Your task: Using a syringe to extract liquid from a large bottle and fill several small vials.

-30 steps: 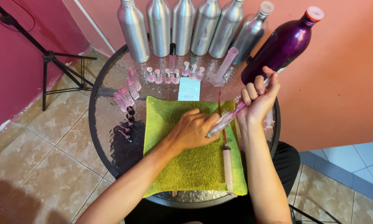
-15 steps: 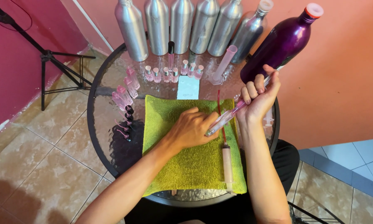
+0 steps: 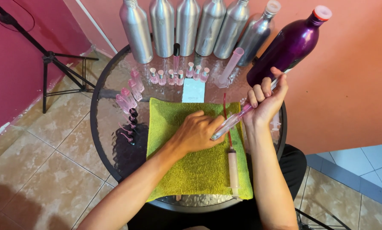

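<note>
Two hands work over a green towel (image 3: 195, 166) covering the near middle of the round glass surface (image 3: 110, 127). A pink-filled syringe (image 3: 233, 168) lies on the towel near its right edge. The left hand (image 3: 197, 134) rests mid-towel, fingers closed on the lower end of a clear pink tube (image 3: 231, 121); the right hand (image 3: 265, 102) grips its upper end. Bare glass remains left of the towel. Silver bottles (image 3: 186, 27) line the far edge.
</note>
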